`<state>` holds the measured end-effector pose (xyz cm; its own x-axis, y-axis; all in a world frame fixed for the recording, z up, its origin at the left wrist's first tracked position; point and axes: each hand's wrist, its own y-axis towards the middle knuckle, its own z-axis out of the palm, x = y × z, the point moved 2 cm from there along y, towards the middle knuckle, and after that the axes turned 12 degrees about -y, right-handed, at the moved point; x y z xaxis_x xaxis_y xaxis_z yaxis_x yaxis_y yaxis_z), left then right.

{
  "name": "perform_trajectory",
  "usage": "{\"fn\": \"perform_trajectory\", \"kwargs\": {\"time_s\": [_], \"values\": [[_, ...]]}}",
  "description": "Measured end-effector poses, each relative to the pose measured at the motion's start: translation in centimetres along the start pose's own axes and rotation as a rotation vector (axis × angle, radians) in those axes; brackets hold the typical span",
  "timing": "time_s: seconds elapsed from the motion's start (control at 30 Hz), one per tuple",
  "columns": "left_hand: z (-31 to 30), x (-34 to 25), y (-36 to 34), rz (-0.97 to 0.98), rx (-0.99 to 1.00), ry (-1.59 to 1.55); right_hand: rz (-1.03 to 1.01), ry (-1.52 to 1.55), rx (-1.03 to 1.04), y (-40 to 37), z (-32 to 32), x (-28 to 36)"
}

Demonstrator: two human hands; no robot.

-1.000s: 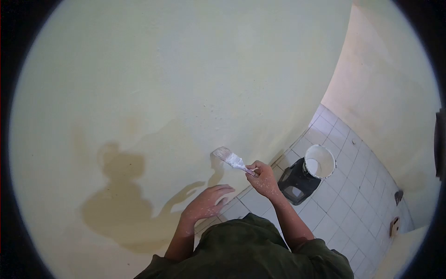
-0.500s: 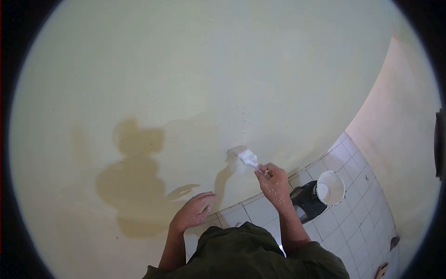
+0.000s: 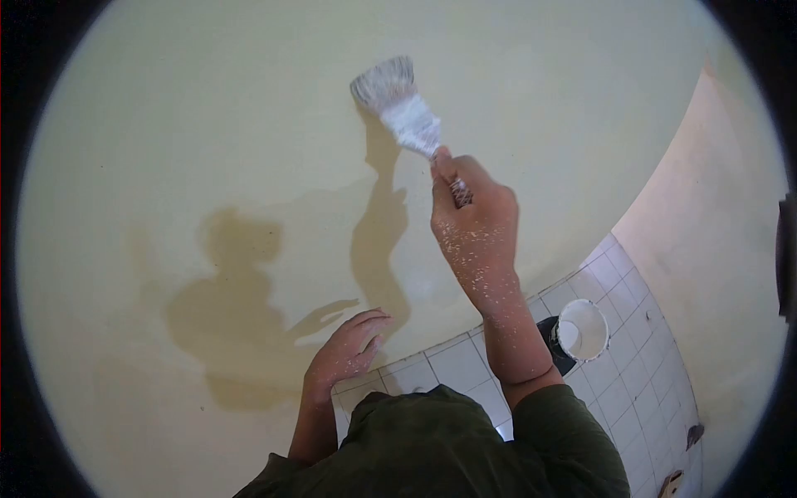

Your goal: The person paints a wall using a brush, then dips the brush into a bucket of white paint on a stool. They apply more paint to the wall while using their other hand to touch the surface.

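Note:
A wide paintbrush (image 3: 397,104) with grey bristles and a white-coated ferrule is gripped by its handle in my right hand (image 3: 477,207). Its bristle tips are against the pale yellow wall (image 3: 531,91), pointing up and to the left. White paint specks cover the back of that hand and the forearm. Lower down, my left hand (image 3: 347,349) is raised near the wall, holding nothing, its fingers extended and the thumb apart.
On the white tiled floor (image 3: 618,386) at the right stands a paint-smeared white bucket (image 3: 583,332) beside something black (image 3: 558,347). A second wall (image 3: 706,216) meets the floor farther right. Shadows of my body and arm fall on the yellow wall.
My right hand has swept the paintbrush up the wall from low near the floor, extending the arm. The left hand has shifted only slightly upward.

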<state>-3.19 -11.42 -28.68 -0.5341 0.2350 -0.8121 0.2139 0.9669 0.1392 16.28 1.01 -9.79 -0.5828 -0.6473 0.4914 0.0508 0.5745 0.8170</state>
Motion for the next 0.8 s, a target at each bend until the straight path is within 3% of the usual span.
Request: {"fn": "perform_trajectory", "kwargs": {"time_s": [0.07, 0.13, 0.2, 0.4, 0.5, 0.6, 0.7, 0.8], "values": [[0.1, -0.4, 0.0, 0.016, 0.015, -0.024, 0.009, -0.127, 0.072, -2.2, 1.1, -1.1], [0.5, -0.6, 0.2, 0.024, 0.045, -0.051, 0.067, -0.226, 0.284, -6.2, 1.7, -3.1], [1.1, -0.1, 0.4, 0.015, 0.064, -0.067, 0.119, -0.202, 0.309, -10.3, 2.4, -5.2], [2.4, 0.4, 0.2, -0.03, 0.12, -0.063, 0.376, -0.353, 0.709, -23.6, 6.4, -12.8], [3.2, 1.5, 0.3, 0.032, 0.157, -0.055, 0.318, -0.391, 0.894, -30.1, 8.7, -19.2], [3.1, 1.0, 0.7, 0.041, 0.199, -0.053, 0.392, -0.354, 0.888, -28.0, 7.0, -18.5], [2.6, 0.3, 1.2, 0.01, 0.224, -0.109, 0.415, -0.248, 0.714, -21.1, 4.3, -14.6], [1.7, -0.7, 3.2, 0.072, 0.193, -0.113, 0.438, -0.23, 0.678, -13.0, 1.0, -9.3]]}}
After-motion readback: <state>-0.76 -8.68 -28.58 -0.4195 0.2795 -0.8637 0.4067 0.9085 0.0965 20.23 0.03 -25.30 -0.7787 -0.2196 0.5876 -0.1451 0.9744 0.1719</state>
